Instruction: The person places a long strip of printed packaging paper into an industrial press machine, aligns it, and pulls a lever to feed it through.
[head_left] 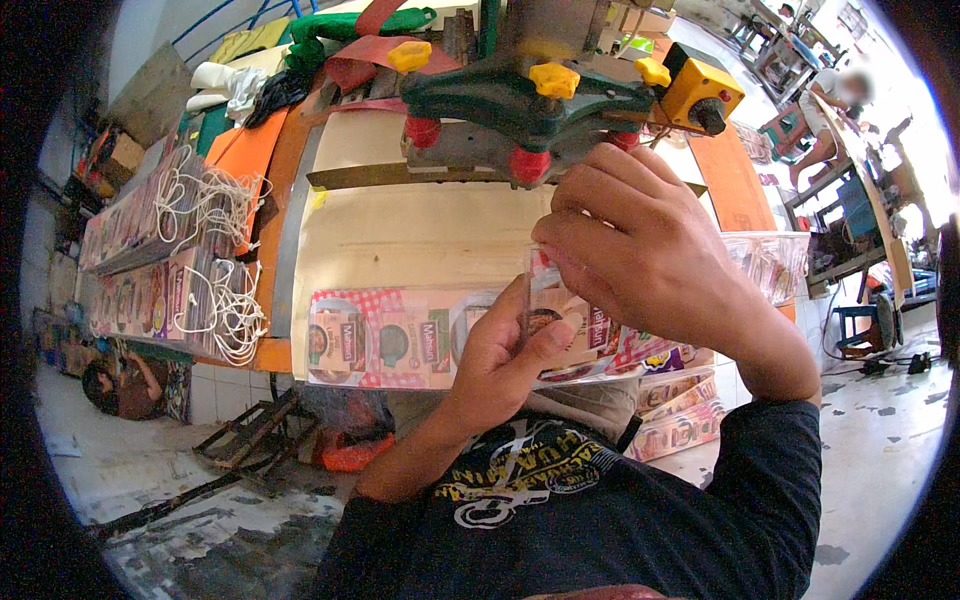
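**A:** What are the hands doing?

**B:** Both hands meet in the middle of the view, just above the person's chest. The left hand comes up from below, its thumb and fingers pinched on the lower part of a small clear plastic bag. The right hand comes in from the right and curls over the bag's top edge, fingertips closed on it. So the bag stands upright between the two grips, left hand under, right hand over.

**A:** What is around the grip?

**B:** Just beyond the hands, a pale cardboard-covered surface. On its near edge, to the left of the left hand, lies a flat printed sheet of packaging with a red checked border. More printed packs sit below and right of the right hand. Directly beyond the right hand's knuckles stands a green machine with yellow and red knobs, very near the fingers.

**A:** Any open room?

**B:** The bare stretch of surface lies left of and beyond the grip. Farther left, bundles of flat packs with white string loops crowd the surface's left end. Below, the floor is grey concrete.
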